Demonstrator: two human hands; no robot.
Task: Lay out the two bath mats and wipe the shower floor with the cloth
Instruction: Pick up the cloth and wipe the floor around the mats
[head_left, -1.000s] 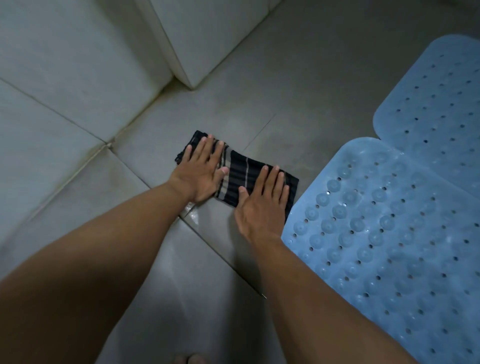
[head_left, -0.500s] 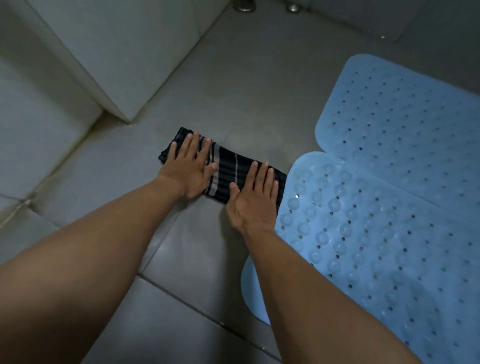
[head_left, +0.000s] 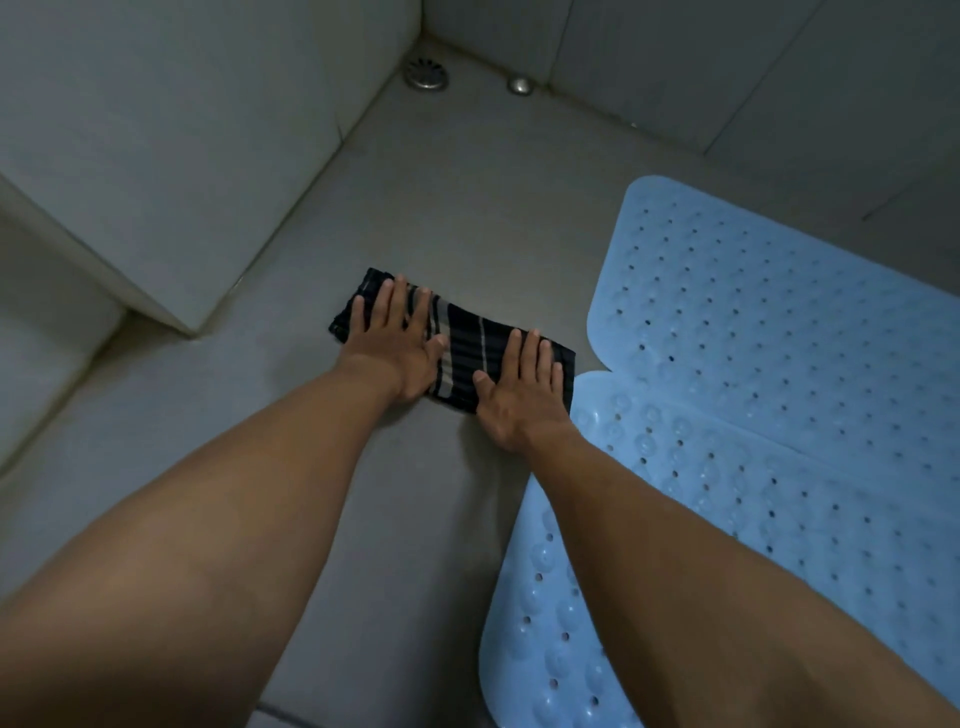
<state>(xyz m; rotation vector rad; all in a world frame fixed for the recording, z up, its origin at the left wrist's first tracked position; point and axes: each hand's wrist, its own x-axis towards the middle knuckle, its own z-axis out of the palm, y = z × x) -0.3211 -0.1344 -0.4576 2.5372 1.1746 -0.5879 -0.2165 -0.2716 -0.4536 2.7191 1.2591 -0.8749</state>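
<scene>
A dark cloth (head_left: 464, 358) with pale stripes lies folded on the grey shower floor (head_left: 467, 218). Both hands rest flat on it with fingers spread: my left hand (head_left: 395, 348) covers its left end, my right hand (head_left: 519, 400) its right end. Two light blue bath mats lie to the right of the cloth. The far mat (head_left: 779, 322) shows its smooth side with holes. The near mat (head_left: 727, 467) shows suction cups on top, overlaps the far mat's edge, and is partly hidden under my right forearm. The cloth's right end nearly touches the mats.
A round metal floor drain (head_left: 426, 75) and a small metal stud (head_left: 519, 85) sit in the far corner. A white tiled block (head_left: 182, 156) juts out on the left, its corner close to the cloth. Tiled walls (head_left: 727, 67) close off the back.
Both hands and the cloth have slid forward over the floor, away from the tile joint, toward the far corner. The drain and back wall have come into view.
</scene>
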